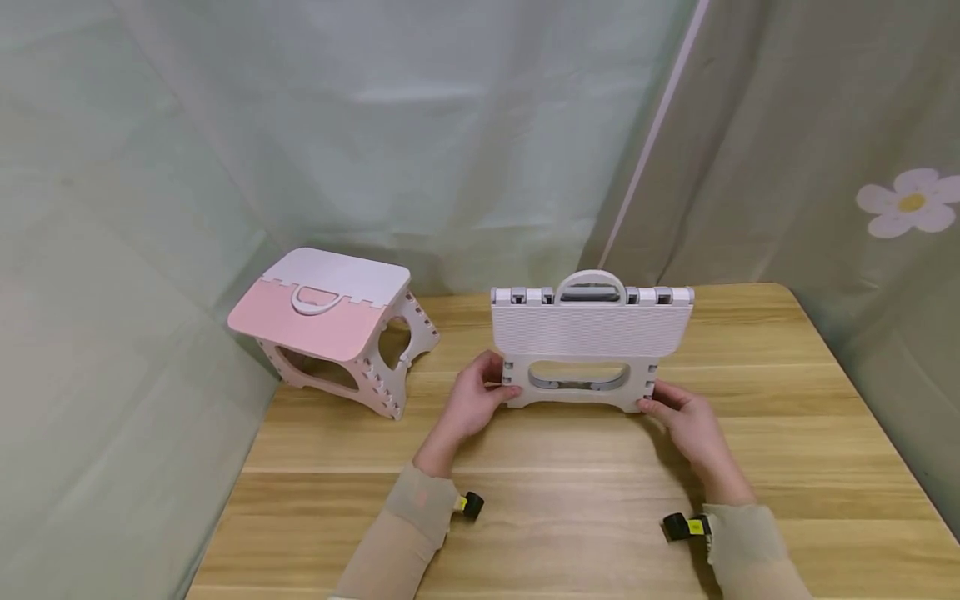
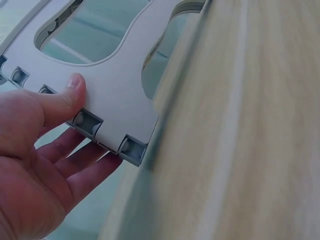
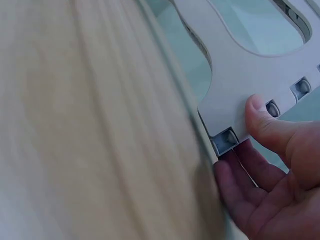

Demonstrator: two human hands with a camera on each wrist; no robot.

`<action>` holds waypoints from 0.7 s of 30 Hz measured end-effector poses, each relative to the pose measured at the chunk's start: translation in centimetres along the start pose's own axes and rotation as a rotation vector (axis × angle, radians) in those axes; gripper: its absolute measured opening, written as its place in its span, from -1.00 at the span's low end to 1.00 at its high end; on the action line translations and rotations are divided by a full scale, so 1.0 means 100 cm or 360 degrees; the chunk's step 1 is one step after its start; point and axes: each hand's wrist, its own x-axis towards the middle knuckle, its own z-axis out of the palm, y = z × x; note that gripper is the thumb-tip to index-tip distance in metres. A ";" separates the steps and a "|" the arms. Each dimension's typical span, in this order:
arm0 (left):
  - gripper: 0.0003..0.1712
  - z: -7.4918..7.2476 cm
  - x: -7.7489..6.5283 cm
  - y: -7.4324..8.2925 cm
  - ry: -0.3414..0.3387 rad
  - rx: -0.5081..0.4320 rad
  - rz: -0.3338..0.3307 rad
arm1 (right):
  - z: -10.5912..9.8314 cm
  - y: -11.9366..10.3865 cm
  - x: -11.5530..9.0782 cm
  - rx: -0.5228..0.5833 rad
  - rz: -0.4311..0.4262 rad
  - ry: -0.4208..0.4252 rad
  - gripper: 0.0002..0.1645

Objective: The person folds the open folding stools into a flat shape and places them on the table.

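Head view shows the folded white stool [image 1: 592, 330] upright on the surface [image 1: 570, 517], left grip [image 1: 474, 396] and right grip [image 1: 686, 418] each pinching a lower side edge; it looks light and stiff, best held by those edges or its top handle [image 1: 591, 276].

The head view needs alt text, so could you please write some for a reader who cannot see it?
A folded white stool is held upright by its lower corners in a person's left grip and right grip, at a wooden table. An open pink-and-white stool stands to its left, with pale cloth behind.
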 end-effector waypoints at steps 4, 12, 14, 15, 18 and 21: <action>-0.67 0.010 0.003 0.014 -0.0075 0.0009 -0.0002 | -0.018 -0.004 -0.005 0.0033 -0.0030 -0.0005 -0.39; -0.69 0.058 0.013 0.044 -0.0142 -0.0250 -0.0217 | -0.072 -0.003 -0.019 -0.0210 0.0059 -0.0093 -0.27; -0.69 0.072 0.016 0.047 -0.0142 -0.0351 -0.0301 | -0.085 0.000 -0.021 -0.0346 0.0114 -0.0141 -0.23; -0.69 0.079 0.017 0.048 -0.0147 -0.0396 -0.0340 | -0.091 0.002 -0.022 -0.0395 0.0153 -0.0168 -0.21; -0.70 0.098 0.021 0.047 -0.0190 -0.0537 -0.0471 | -0.106 0.009 -0.025 -0.0442 0.0283 -0.0220 -0.13; -0.71 0.114 0.026 0.043 -0.0237 -0.0631 -0.0589 | -0.118 0.019 -0.026 -0.0418 0.0385 -0.0229 -0.09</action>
